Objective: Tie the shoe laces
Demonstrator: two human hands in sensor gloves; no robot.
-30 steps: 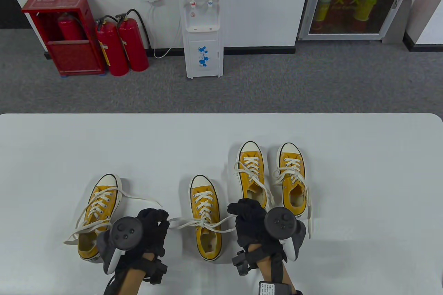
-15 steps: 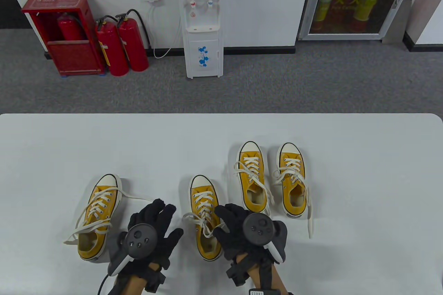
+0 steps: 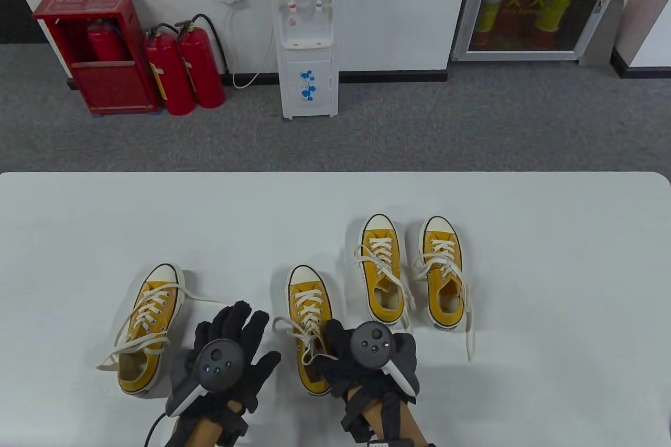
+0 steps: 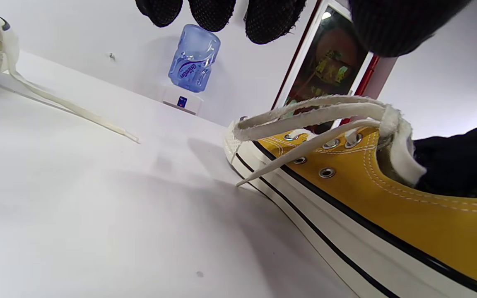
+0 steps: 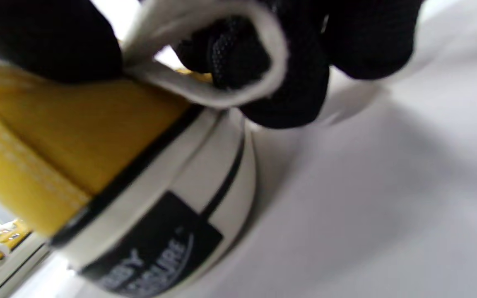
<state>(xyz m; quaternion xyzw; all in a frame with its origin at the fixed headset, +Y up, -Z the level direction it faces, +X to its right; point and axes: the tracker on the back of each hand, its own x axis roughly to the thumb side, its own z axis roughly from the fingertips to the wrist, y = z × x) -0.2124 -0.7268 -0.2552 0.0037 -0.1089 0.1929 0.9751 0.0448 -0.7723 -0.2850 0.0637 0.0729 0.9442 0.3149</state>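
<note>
Looking down in the table view, four yellow shoes stand on the white tabletop, all with the long axis running from bottom to top of the frame and the white toe caps toward the top. The middle shoe is in the lower centre, between the hands. The right hand lies over its heel part, but this view hides the fingers under the tracker. Only the right wrist view shows them: the fingers are curled and pinch a loop of the white lace above the heel. The left hand is beside the shoe with fingers spread and straight, holding nothing. The left wrist view shows its fingertips hanging free above the tabletop and the lace ends lifted over the eyelets.
</note>
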